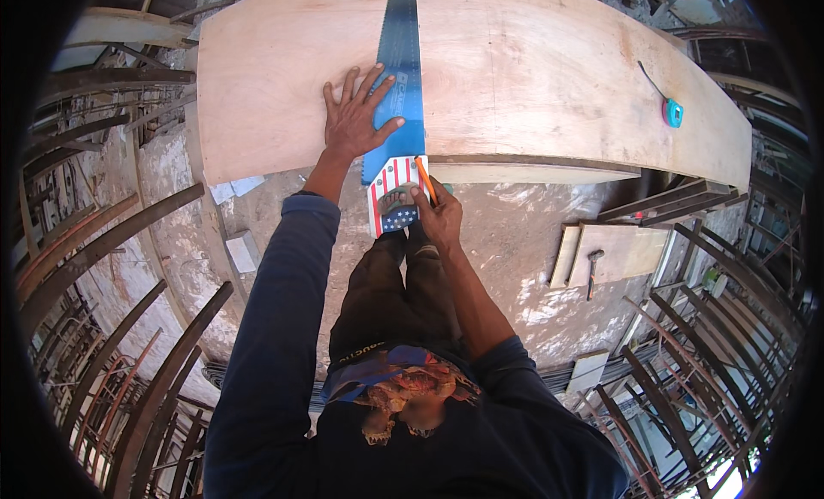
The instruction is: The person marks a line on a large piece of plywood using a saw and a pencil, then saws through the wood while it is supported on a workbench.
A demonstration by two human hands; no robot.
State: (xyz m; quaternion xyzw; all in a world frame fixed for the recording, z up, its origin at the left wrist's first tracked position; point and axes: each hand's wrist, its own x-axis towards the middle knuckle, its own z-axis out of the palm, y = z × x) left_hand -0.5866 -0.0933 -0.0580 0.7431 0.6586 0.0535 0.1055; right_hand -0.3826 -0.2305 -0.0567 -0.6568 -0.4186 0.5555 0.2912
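A handsaw (408, 126) with a blue blade lies flat on a large plywood sheet (266, 78), pointing away from me. Its handle (403, 169), striped red and white with a starred blue end, juts past the sheet's near edge. My left hand (359, 117) is spread out flat, palm down, partly on the plywood and partly on the blade. In my right hand (441, 214) is an orange pencil (423, 173), pinched between the fingers. The pencil's upper part rests against the right side of the saw handle, close to where the blade begins.
A turquoise tape measure (672, 113) sits on the sheet's right side. Below, a hammer (593, 267) lies on a smaller board (627, 250). Dark wooden pieces (678, 199) stand under the sheet's right end. Bars and timbers (112, 233) crowd both sides.
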